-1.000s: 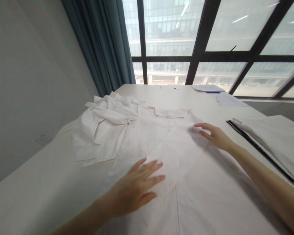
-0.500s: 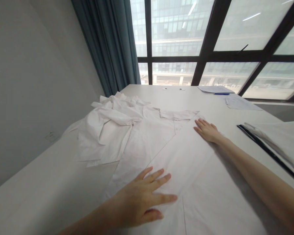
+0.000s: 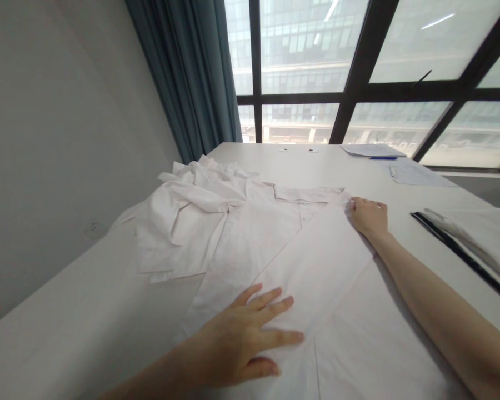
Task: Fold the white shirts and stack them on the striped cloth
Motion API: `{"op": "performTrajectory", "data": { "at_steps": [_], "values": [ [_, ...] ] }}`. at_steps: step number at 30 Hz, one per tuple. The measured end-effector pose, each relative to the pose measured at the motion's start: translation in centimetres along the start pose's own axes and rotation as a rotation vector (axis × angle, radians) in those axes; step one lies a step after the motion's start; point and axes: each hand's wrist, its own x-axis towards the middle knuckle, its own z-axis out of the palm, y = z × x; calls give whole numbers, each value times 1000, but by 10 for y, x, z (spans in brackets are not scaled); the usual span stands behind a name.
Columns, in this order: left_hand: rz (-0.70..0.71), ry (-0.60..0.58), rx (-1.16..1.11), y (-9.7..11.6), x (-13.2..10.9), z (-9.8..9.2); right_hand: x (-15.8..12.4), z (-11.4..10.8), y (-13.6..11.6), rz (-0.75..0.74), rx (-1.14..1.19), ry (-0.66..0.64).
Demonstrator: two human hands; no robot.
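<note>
A white garment [image 3: 287,261] with a collar band lies spread over the table, one front panel folded slantwise across it. Its bunched sleeve [image 3: 187,211] rests on the left side. My left hand [image 3: 245,339] presses flat on the cloth near the bottom of the view, fingers spread. At the garment's upper right edge, beside the collar end, my right hand [image 3: 369,216] is closed with curled fingers on the cloth. The fingertips of that hand are partly hidden.
The white table [image 3: 95,328] reaches back to the window. Papers [image 3: 420,175] and a blue pen [image 3: 383,158] lie at the back right. A white item with a black edge [image 3: 462,255] lies at the right. A blue curtain [image 3: 191,83] hangs at the back left.
My right hand has slid right to the garment's edge, and its fingers have gone from stretched out to curled on the cloth. My left hand stays flat in place.
</note>
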Motion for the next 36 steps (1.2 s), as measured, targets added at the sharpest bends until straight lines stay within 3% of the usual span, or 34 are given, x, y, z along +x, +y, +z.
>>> {"op": "performTrajectory", "data": {
  "at_steps": [5, 11, 18, 22, 25, 29, 36],
  "values": [
    [-90, 66, 65, -8, -1, 6, -5, -12, 8, 29, -14, 18],
    [-255, 213, 116, -16, -3, 14, 4, -16, 23, 156, -14, -87],
    [-289, 220, 148, -16, -3, 20, 5, -11, 27, 103, -4, -101],
    [-293, 191, 165, -15, -3, 21, 1, -16, 23, 22, -14, -22],
    [-295, 179, 171, -15, -4, 20, 0, -18, 13, -143, 11, 28],
    [-287, 181, 172, -15, -4, 20, 2, -5, -6, -353, 80, -30],
    [-256, 197, 172, -13, -4, 17, 10, 22, -7, -312, 98, -134]
  ]
}}
